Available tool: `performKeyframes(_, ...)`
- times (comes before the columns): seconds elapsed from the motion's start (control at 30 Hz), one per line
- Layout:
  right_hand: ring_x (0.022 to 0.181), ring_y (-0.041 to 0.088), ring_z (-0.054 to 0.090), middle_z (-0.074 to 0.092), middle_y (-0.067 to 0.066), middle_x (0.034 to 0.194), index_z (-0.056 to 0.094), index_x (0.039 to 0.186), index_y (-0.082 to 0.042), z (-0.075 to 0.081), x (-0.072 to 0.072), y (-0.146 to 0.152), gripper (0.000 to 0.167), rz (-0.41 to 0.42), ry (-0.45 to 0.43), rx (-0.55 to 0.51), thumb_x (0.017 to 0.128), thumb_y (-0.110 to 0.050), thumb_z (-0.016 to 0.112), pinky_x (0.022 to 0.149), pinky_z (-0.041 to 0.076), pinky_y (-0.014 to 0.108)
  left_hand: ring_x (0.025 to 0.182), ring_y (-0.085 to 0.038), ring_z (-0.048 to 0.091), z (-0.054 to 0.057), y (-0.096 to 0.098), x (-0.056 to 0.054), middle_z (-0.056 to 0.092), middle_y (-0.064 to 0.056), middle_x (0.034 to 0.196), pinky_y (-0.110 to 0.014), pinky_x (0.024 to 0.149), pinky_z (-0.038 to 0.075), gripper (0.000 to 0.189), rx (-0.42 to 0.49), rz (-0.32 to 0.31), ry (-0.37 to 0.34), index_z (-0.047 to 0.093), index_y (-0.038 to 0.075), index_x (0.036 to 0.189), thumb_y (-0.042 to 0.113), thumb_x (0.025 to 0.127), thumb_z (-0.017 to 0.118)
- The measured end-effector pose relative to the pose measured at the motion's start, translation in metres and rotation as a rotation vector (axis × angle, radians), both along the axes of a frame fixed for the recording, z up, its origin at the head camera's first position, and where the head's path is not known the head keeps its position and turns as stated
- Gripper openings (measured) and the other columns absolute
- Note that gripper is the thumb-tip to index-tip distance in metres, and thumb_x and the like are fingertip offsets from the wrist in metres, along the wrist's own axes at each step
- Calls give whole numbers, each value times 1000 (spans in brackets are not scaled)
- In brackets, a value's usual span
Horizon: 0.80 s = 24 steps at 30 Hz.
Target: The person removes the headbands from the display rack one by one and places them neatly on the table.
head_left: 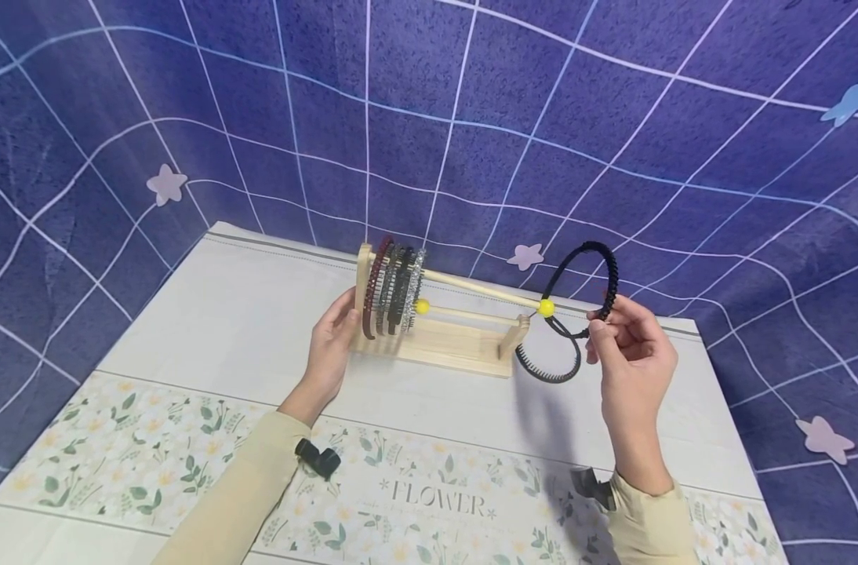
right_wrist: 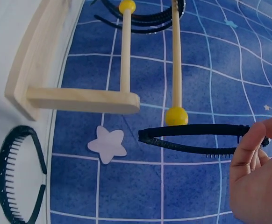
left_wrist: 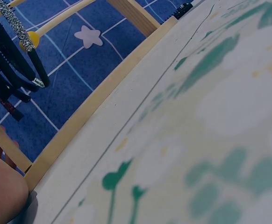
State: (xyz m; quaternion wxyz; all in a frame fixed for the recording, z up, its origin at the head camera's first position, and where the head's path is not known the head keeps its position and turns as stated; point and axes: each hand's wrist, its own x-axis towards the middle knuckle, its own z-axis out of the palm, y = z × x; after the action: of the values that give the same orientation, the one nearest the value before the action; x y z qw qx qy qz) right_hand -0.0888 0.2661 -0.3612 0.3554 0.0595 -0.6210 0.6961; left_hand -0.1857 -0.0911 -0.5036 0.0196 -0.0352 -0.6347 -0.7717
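Observation:
A wooden headband rack [head_left: 464, 345] stands on the table, with several headbands [head_left: 398, 290], dark red, black and silver glittery, hung at its left end. My left hand [head_left: 325, 345] grips the rack's left upright, the thumb in front and fingers behind. Between thumb and fingers, my right hand [head_left: 637, 361] pinches a black headband [head_left: 610, 271] by one side. In the right wrist view the held black headband [right_wrist: 196, 129] is beside the yellow ball [right_wrist: 176, 116] on a rod's end; whether they touch I cannot tell. Another black toothed headband [head_left: 552, 379] lies right of the rack.
A second yellow ball [head_left: 423, 307] caps the other rod near the hung headbands. The white table cover [head_left: 210, 314] has a floral strip [head_left: 436, 490] in front. Behind hangs a blue gridded curtain [head_left: 316, 118] with star shapes.

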Motion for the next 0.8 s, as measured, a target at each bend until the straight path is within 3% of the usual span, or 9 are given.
performKeyframes(0.37,61,11,64,78,9,91,71,121,18,-9,8,18,27,7,-64,-12,95,22,65,51,55,17,162,-28,39,1,0,0,38,-10,178,-28,129,42,55,10,-2,-4,38,5,171,18,119,51)
performKeyframes(0.8,59,7,63,74,5,87,76,121,11,-14,18,39,29,-38,-241,68,95,21,69,50,55,15,160,-26,41,2,1,1,40,-9,176,-29,129,43,56,17,-2,-3,38,5,171,18,118,51)
